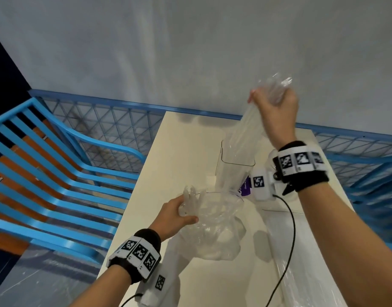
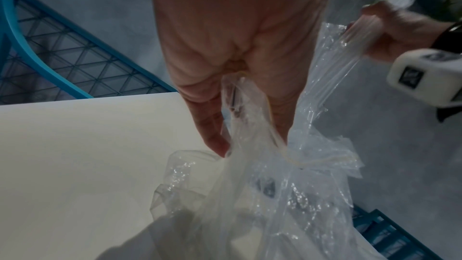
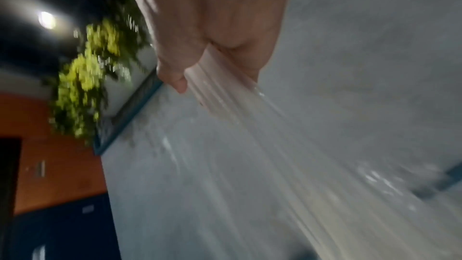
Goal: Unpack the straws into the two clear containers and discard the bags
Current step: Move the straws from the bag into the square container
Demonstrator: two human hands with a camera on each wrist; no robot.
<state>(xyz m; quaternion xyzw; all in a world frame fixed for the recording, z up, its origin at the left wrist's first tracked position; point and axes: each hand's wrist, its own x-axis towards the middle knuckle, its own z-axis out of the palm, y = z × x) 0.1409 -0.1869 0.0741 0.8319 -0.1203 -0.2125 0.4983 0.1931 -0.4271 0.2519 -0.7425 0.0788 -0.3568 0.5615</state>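
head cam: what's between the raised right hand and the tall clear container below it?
A bundle of clear straws spans it, gripped by the right hand, lower ends in the container. Shows in the head view.

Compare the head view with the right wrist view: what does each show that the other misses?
Head only: the left hand gripping a crumpled bag, a clear container on the table, and a blue chair.
Right wrist only: green leaves, a ceiling light and an orange wall.
Both: the right hand gripping a bundle of straws, blurred in the wrist view.
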